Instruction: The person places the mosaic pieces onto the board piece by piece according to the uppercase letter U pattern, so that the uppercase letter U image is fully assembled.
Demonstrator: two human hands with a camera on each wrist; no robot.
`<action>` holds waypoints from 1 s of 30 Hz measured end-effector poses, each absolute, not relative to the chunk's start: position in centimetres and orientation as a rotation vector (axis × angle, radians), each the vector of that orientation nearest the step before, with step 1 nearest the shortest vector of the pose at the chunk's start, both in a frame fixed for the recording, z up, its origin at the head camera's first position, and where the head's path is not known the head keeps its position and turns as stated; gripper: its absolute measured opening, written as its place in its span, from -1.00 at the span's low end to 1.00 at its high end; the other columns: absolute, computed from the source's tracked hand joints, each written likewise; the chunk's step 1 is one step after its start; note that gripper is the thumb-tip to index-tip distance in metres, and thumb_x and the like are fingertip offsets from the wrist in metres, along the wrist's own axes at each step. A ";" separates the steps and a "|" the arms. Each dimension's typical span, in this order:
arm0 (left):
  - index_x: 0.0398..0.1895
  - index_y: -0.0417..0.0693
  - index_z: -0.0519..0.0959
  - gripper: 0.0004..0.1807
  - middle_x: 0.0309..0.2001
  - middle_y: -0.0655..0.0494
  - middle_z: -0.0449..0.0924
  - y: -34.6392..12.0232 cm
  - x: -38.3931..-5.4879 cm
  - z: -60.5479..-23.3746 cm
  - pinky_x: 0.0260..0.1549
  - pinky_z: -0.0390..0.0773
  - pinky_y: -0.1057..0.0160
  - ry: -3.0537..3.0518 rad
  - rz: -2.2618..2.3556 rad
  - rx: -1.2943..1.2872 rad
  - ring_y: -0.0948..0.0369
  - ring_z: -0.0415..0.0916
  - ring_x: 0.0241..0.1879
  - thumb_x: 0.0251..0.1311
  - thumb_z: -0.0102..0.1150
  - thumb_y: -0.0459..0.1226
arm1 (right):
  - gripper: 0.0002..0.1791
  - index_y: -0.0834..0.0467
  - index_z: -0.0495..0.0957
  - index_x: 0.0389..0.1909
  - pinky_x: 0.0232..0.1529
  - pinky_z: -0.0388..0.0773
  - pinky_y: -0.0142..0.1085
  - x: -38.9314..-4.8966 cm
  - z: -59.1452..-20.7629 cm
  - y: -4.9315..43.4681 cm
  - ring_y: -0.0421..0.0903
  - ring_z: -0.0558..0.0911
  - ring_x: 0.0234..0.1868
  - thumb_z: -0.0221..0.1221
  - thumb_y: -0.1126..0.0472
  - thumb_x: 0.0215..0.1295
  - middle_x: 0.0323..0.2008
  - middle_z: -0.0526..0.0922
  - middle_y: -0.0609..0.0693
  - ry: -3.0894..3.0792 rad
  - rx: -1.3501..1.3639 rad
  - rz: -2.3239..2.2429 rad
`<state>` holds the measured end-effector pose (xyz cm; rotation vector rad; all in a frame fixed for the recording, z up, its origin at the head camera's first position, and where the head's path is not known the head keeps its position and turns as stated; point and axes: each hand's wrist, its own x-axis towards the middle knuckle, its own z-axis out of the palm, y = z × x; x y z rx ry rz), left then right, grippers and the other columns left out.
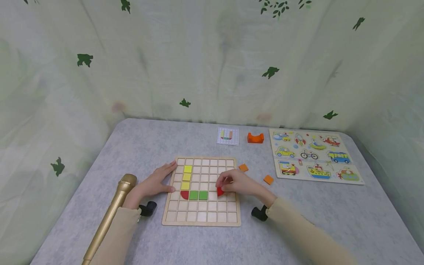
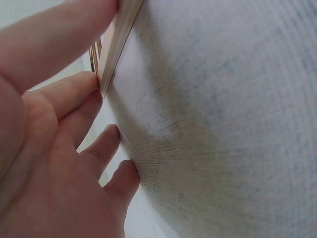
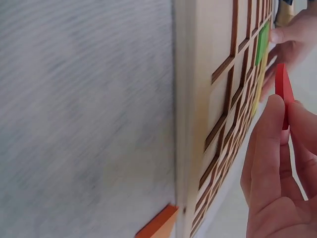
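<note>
A wooden grid board (image 1: 179, 217) lies on the table, with yellow squares (image 1: 186, 177) in a column, a red quarter-round tile (image 1: 184, 195) below them and two green squares (image 1: 198, 195) beside it. My right hand (image 1: 236, 182) pinches another red tile (image 1: 220, 191) between thumb and fingertip, just over the board's right part; the right wrist view shows this red tile (image 3: 283, 89) held on edge above the cells. At the board's left edge rests my left hand (image 1: 157, 181), fingers extended, touching the rim (image 2: 111, 54) in the left wrist view.
Two orange squares (image 1: 268, 179) lie right of the board. Behind it are a pattern card (image 1: 236, 137) and an orange curved block (image 1: 255, 138). A vehicle puzzle board (image 1: 314, 176) lies at the right, and a gold microphone (image 1: 110, 213) lies by my left arm.
</note>
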<state>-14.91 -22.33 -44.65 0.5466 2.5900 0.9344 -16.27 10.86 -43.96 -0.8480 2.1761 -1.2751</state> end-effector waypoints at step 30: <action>0.44 -0.38 0.03 -0.06 0.47 -0.27 -0.12 -22.3 -14.7 -44.4 0.28 -0.14 -0.29 2.585 0.957 0.565 -0.29 -0.28 0.41 0.12 0.33 -0.21 | -0.80 0.06 0.60 -0.44 -0.34 0.47 -0.39 -15.1 -44.0 6.9 -0.24 0.47 -0.44 0.24 0.45 0.16 -0.50 0.54 -0.20 2.415 -0.947 -0.957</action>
